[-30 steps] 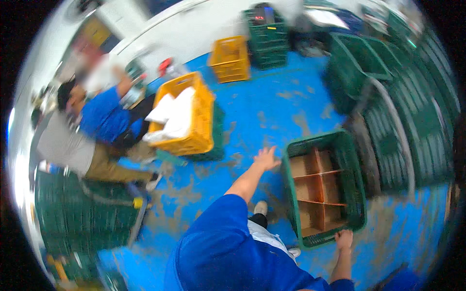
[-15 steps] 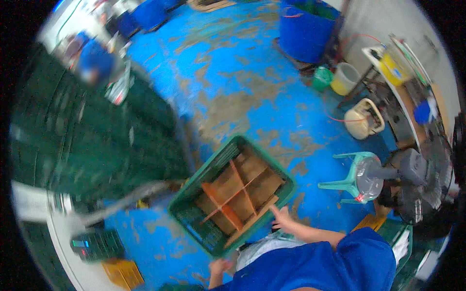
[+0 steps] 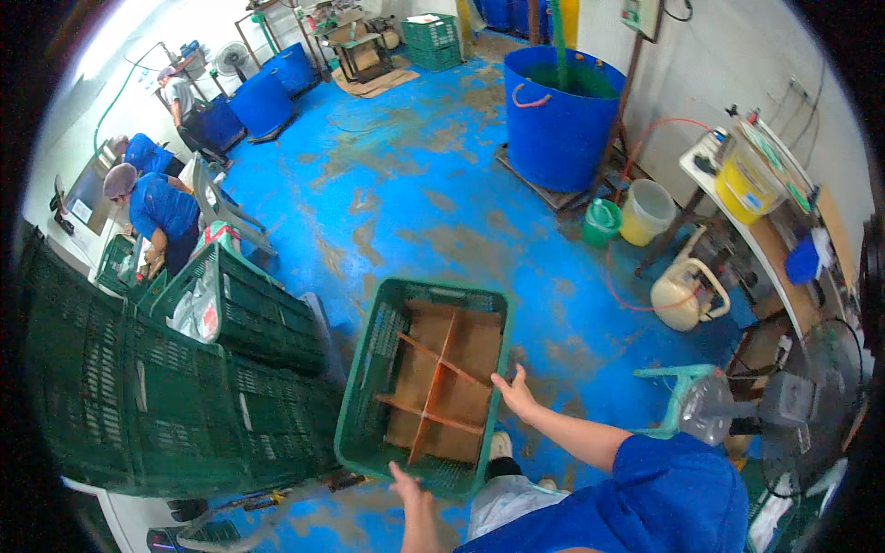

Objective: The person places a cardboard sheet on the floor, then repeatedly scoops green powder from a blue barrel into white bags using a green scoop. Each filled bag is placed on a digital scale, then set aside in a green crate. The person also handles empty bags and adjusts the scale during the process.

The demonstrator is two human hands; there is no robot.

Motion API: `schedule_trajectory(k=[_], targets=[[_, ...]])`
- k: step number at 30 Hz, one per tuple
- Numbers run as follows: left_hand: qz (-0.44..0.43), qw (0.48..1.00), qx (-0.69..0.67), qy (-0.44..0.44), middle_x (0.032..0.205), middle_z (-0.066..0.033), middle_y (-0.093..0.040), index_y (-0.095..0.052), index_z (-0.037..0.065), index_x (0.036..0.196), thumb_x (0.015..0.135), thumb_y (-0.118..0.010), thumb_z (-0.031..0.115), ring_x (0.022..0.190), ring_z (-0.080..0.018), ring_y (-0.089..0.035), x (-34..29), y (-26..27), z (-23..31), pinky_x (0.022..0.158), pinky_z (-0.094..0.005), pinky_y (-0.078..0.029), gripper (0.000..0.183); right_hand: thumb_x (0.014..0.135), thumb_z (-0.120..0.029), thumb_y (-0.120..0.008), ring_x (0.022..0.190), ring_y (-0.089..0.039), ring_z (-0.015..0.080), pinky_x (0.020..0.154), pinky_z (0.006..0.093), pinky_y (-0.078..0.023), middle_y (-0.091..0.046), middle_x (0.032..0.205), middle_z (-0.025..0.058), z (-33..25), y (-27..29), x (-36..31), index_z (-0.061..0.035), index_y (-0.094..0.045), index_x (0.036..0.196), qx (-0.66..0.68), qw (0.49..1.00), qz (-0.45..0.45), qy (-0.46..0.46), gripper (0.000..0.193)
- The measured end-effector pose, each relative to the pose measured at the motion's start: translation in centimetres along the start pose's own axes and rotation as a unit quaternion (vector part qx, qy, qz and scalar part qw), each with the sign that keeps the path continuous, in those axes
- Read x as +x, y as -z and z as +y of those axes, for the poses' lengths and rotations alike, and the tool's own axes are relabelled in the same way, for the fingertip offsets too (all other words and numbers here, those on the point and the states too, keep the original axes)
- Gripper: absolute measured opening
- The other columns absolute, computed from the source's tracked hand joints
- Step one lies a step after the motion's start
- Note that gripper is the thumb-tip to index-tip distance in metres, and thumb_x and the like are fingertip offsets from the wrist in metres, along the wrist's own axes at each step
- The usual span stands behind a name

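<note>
A green plastic crate [image 3: 346, 419] with perforated sides is in front of me, tilted slightly in the view. Inside it, crossed orange-brown divider strips [image 3: 430, 392] split the brown bottom into several compartments. At its near left edge, my left hand [image 3: 414, 495] grips the rim with the thumb on top. Further up, on the right side, my right hand [image 3: 518, 394] holds the other rim, thumb over the edge. The fingers under both rims are hidden. One of my shoes [image 3: 501, 446] shows just beyond the crate's right side.
Stacked green crates [image 3: 184, 405] line the left, with two co-workers in blue [image 3: 164, 205] bent over beyond them. A grey plastic chair [image 3: 230, 212] stands near them. To the right are a green stool [image 3: 666, 396], a fan [image 3: 811, 405], a cream jug [image 3: 682, 295] and a large blue tub [image 3: 562, 129].
My view has swung, bringing the co-workers and the far wall into sight. The crate has turned so its long side points more nearly away from me. My right hand now grips its rim.
</note>
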State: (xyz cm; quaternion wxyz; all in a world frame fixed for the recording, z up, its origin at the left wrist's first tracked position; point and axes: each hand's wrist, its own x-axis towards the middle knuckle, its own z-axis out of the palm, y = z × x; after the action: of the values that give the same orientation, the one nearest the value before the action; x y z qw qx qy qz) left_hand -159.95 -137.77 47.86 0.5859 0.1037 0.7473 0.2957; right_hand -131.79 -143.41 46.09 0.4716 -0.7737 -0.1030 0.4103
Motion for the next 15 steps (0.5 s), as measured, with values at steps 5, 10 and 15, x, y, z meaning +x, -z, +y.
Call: schedule_trajectory(k=[5,10,15], targets=[[-0.043,0.986,0.159,-0.038,0.123,-0.0179,-0.044,-0.031,0.0,0.13,0.083,-0.054,0.049,0.105,-0.0314,-0.048,3.1,-10.8,4.2,0.08,-0.0493,-0.044,0.072,0.084,-0.034,-0.054,0.11,-0.046,0.0436,0.097,0.043,-0.035,-0.032,0.129,0.0347,0.1,-4.2,0.1,0.0105,-0.008,0.134,-0.13,0.991,-0.002,0.034,0.081],[0.06,0.858,0.338,-0.382,0.13,-0.0244,-0.037,-0.033,-0.007,0.127,0.082,-0.057,0.048,0.115,-0.0357,-0.042,11.1,-22.8,15.2,0.094,-0.0416,-0.036,0.075,0.085,-0.016,-0.045,0.09,-0.053,0.0457,0.076,0.0482,-0.045,-0.051,0.107,0.0276,-6.7,-6.2,11.9,0.0047,-0.028,0.123,-0.137,0.983,0.12,0.003,0.046],[0.08,0.804,0.38,-0.451,0.123,-0.0249,-0.044,-0.036,-0.003,0.127,0.08,-0.058,0.048,0.112,-0.0394,-0.043,15.6,-32.9,24.6,0.092,-0.0442,-0.037,0.072,0.084,-0.013,-0.046,0.085,-0.056,0.0446,0.073,0.0499,-0.045,-0.052,0.106,0.0288,-14.4,-5.3,20.7,-0.0008,-0.028,0.124,-0.204,0.965,0.165,0.01,0.046]])
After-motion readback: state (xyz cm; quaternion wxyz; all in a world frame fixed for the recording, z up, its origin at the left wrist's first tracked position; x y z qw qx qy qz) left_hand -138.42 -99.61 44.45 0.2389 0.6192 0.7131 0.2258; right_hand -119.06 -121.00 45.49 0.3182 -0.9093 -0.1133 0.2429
